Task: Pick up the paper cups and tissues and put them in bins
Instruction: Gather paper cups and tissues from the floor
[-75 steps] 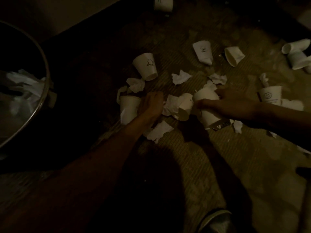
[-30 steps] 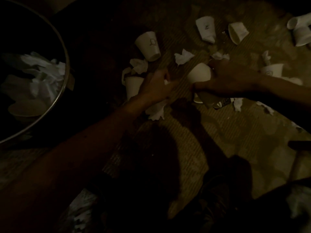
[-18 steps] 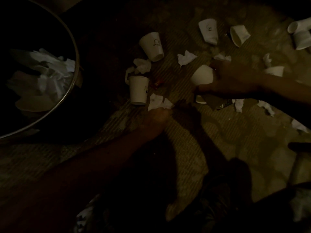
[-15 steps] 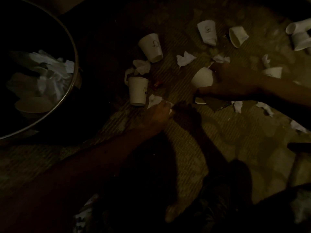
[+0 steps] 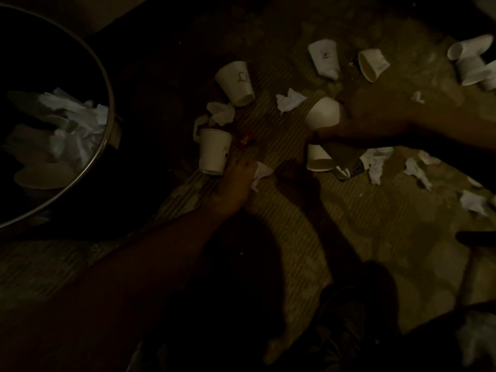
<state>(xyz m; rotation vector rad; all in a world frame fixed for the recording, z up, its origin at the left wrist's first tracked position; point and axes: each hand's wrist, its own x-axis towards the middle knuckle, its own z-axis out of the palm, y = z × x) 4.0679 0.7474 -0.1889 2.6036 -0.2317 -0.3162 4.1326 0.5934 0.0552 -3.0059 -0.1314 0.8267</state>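
My left hand (image 5: 236,183) pinches a crumpled tissue (image 5: 261,171) on the floor (image 5: 308,237), just beside a standing paper cup (image 5: 214,151). My right hand (image 5: 375,116) grips a plain white cup (image 5: 323,112). The bin (image 5: 106,76), far left, holds tissues.

- A bin (image 5: 105,76) sits at far left, with tissues (image 5: 72,114) inside it.
- On the floor (image 5: 349,237) right of the bin lies a near cup (image 5: 214,150). The left hand (image 5: 236,183) touches its near end and pinches a crumpled tissue (image 5: 261,173).
- Behind them lies a far cup (image 5: 236,83).
- Further right, the right hand (image 5: 375,116) grips a held cup (image 5: 323,112), with a low cup (image 5: 318,158) just before it.
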